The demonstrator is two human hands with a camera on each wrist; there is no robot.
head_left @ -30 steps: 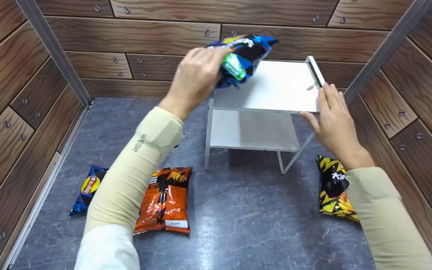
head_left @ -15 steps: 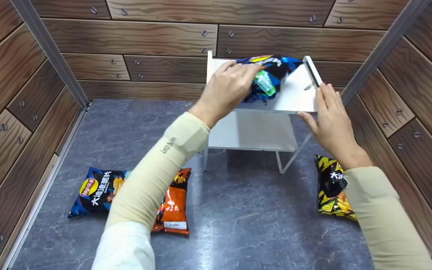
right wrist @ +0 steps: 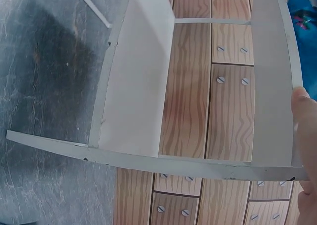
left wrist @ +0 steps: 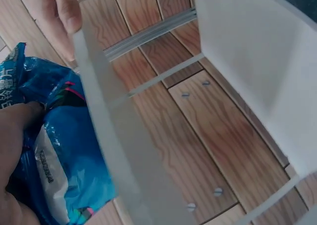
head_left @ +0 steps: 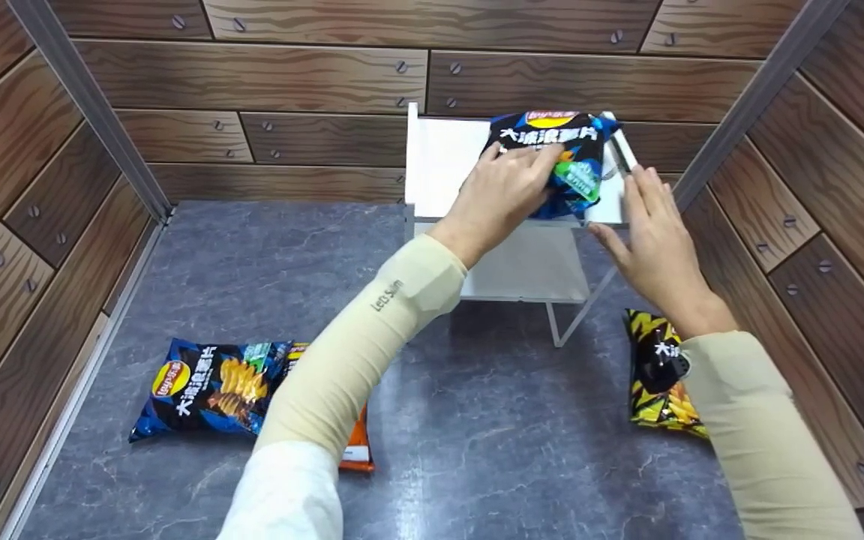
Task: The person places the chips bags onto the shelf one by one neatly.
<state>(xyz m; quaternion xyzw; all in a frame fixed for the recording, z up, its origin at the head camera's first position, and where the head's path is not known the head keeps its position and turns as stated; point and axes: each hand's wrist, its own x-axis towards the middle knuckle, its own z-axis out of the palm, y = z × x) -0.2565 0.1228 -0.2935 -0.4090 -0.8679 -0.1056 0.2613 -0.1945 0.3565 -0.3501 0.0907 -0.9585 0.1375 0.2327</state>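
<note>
My left hand [head_left: 503, 195] grips a blue and black bag of chips [head_left: 586, 142] over the right half of the top shelf of a white two-tier rack [head_left: 447, 161]. In the left wrist view, fingers and thumb press into the crinkled blue bag [left wrist: 81, 155], beyond the shelf edge. My right hand [head_left: 664, 247] rests on the rack's right side with fingers straight along the rail. Its thumb [right wrist: 300, 98] touches the shelf's front edge in the right wrist view. The palm side of the right hand is hidden.
On the floor at left lies another blue chip bag [head_left: 207, 386], beside an orange bag [head_left: 359, 442] mostly covered by my left sleeve. A yellow and black bag [head_left: 653, 375] lies at right, partly under my right forearm. Wood-patterned walls [head_left: 312, 79] surround the grey floor [head_left: 477, 420].
My left hand has carried the blue chip bag rightward and down onto the top shelf area, its front turning up. The right hand has stayed on the rack's side.
</note>
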